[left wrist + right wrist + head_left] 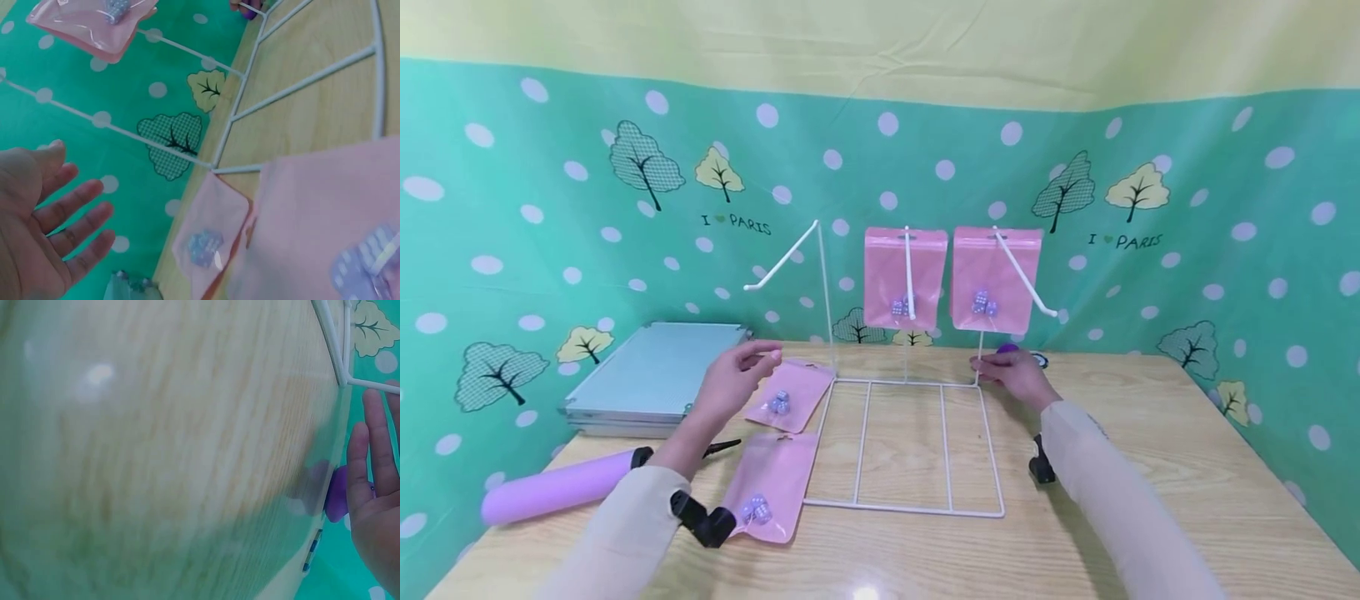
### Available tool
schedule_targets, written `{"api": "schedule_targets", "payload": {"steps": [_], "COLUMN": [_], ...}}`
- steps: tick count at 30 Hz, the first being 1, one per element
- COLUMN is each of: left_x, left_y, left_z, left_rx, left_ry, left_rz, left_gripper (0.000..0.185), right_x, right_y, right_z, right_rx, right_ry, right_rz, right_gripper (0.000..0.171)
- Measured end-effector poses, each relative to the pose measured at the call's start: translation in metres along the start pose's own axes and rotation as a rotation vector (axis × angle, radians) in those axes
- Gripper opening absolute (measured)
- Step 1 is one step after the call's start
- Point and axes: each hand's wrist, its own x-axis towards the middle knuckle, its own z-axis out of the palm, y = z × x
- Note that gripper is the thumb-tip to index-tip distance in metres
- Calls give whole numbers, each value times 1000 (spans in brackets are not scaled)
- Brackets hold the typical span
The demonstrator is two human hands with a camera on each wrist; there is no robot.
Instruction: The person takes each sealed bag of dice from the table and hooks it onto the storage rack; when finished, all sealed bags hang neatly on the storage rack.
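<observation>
wooden table (pixel 1150 500), wire rack (pixel 910 442), pink pouches (pixel 771 483)

You wear pale beige long sleeves on both arms, a black camera mount strapped at each wrist; your left hand (pixel 733 379) and right hand (pixel 1015 375) are bare

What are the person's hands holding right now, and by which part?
Nothing is held. The left hand hangs open above a pink pouch; the right hand rests with straight fingers at the wire rack's back corner.
</observation>
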Motion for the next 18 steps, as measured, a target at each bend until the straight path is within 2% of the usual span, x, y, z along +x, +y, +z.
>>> {"api": "schedule_targets", "payload": {"steps": [8,13,18], "left_x": [-35,-56,-69], "left_y": [-9,-16,-28], "left_z": [-14,-16,-12], "left_rx": [58,158,286], "left_ry": [-25,-17,-3], "left_rz": [-11,-78,-156], "left_gripper": [47,44,42], "right_x": [-1,0,0], "right_y": [-2,-3,-2], "right_z": [-1,-1,-1], "right_rx": [-42,-49,-38], "right_ry": [4,-1,1], "right_rz": [2,-9,-7], "right_gripper": [35,37,37]}}
